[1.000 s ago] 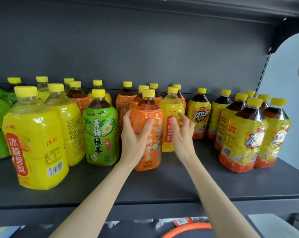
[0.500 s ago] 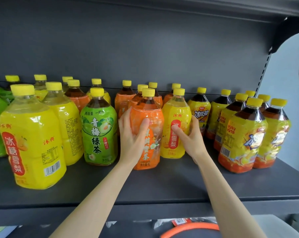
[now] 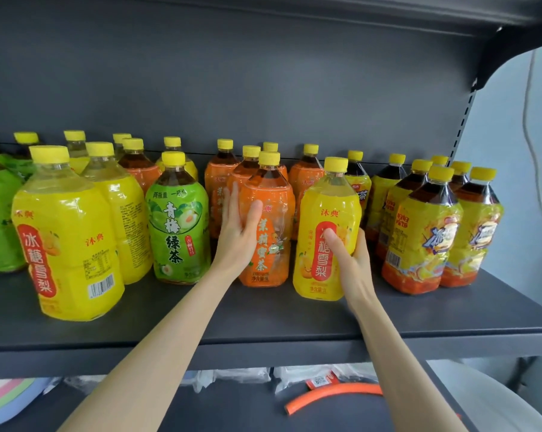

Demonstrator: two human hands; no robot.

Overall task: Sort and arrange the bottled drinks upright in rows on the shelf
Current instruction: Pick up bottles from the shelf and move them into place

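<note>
Head view. Dark shelf (image 3: 294, 319) across mid-frame, bottled drinks upright in rows. Centre: orange bottle (image 3: 271, 226), left hand (image 3: 238, 227) flat against its left side, fingers extended (thumb on front label). Just right: yellow bottle (image 3: 325, 232), right hand (image 3: 352, 260) wrapped around its lower right. Left of centre: green bottle (image 3: 178, 226).

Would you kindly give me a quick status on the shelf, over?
Left hand flat against orange bottle, open. Right hand gripping yellow pear bottle, upright at shelf front. Green bottle stands close left; nothing blocking.
</note>
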